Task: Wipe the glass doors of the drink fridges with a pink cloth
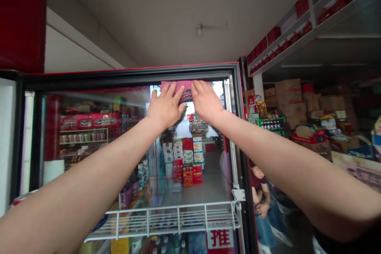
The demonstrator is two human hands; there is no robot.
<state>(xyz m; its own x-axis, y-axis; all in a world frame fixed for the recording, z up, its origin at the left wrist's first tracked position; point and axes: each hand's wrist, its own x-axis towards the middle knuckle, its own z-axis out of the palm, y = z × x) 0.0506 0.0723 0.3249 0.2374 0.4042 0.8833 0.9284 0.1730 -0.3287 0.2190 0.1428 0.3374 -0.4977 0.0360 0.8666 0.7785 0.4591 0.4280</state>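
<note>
Against the upper glass of a fridge door (184,202), both my hands press a pink cloth (185,84) with a dark ruffled edge. My left hand (166,105) lies on the cloth's left part, fingers spread and thumb held apart. Beside it my right hand (205,99) rests flat on the right part, its fingers extended close together and its thumb hidden. The cloth sits just below the door's dark upper frame (131,74). Lower on the door's inner side, a white wire rack (163,220) runs across under my arms.
Bottles stand behind the glass near the bottom, by a red and white sign (219,238). Stacked cartons (187,158) show in the glass. To the right, a person (262,202) sits near cardboard boxes (288,95). High shelves (285,43) hold red containers.
</note>
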